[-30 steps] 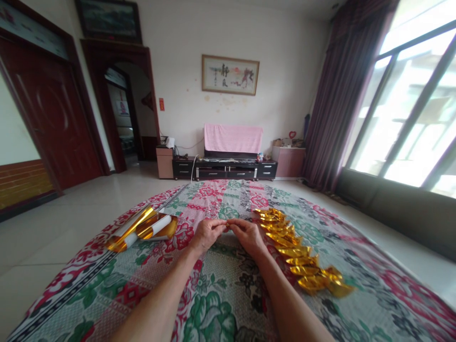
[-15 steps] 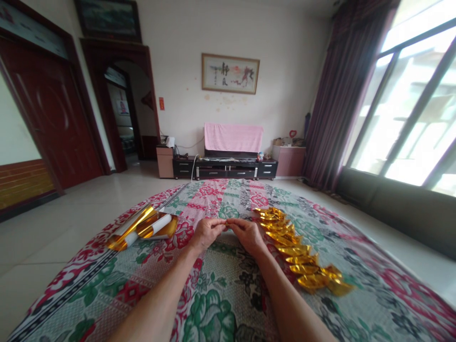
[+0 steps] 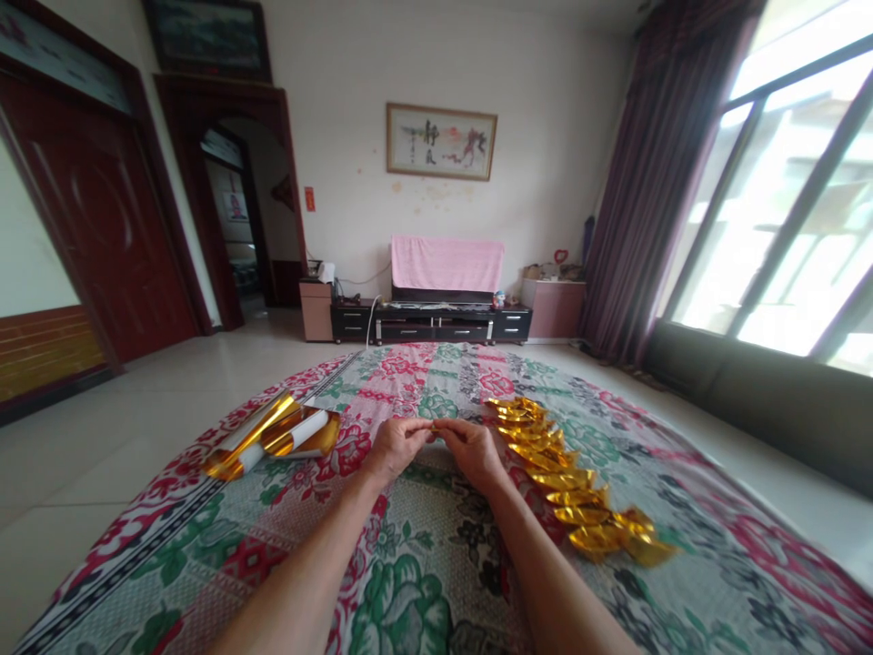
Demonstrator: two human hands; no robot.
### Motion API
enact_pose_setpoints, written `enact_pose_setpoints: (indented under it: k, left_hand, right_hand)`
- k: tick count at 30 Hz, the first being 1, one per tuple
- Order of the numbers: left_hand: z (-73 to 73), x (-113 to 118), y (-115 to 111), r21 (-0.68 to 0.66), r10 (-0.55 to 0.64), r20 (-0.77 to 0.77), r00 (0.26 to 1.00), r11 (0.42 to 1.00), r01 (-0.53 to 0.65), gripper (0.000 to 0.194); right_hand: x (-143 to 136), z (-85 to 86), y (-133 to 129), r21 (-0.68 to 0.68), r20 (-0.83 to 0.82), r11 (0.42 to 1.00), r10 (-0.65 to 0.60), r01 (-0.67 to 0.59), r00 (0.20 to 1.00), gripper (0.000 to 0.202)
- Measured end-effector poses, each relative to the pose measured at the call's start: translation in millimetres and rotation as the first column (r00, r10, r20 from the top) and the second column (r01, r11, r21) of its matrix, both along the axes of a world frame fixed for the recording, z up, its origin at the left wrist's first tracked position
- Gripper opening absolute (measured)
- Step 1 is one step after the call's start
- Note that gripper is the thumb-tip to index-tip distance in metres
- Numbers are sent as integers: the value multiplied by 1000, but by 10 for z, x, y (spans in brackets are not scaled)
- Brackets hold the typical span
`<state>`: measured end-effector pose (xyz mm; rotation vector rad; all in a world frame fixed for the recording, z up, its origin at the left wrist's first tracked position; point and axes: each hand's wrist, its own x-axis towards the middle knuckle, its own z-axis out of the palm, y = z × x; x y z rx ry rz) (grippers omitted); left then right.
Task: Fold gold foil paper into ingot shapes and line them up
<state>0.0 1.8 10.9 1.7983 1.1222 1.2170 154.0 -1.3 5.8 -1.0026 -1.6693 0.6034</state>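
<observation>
Small gold-coloured piece (image 3: 436,429), mostly hidden, sits pinched where the fingertips of my left hand (image 3: 397,448) and right hand (image 3: 472,448) meet, equally near both, its long axis one I cannot tell.

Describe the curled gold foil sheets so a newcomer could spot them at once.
A flower-patterned cloth fills much of the lower view. On it, left of the left hand, lie the curled gold foil sheets. Unlike the row of folded gold foil pieces on the right, they are loosely rolled and show white backs.
</observation>
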Motion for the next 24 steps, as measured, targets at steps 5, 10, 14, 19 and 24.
enact_pose_setpoints:
  k: [5,10,14,19,24]
  left_hand:
    - [14,17,-25,52,7,-19,1000,999,-6,24]
    - [-8,20,-12,91,28,-27,999,996,-25,22]
    - [-33,20,19,101,43,-23,999,994,-41,21]
    - [-45,23,37,71,48,-15,999,996,-47,22]
    - [-35,15,24,136,57,-63,996,990,-48,22]
  right_hand:
    - [-9,-6,-1,42,17,999,-33,33,999,21]
    - [-24,-1,-12,58,19,996,-68,67,998,20]
    - [-38,8,-26,65,24,993,-103,101,994,20]
    - [-51,20,-39,84,33,990,-116,113,993,20]
    - [-54,-10,-16,96,11,988,-124,123,992,20]
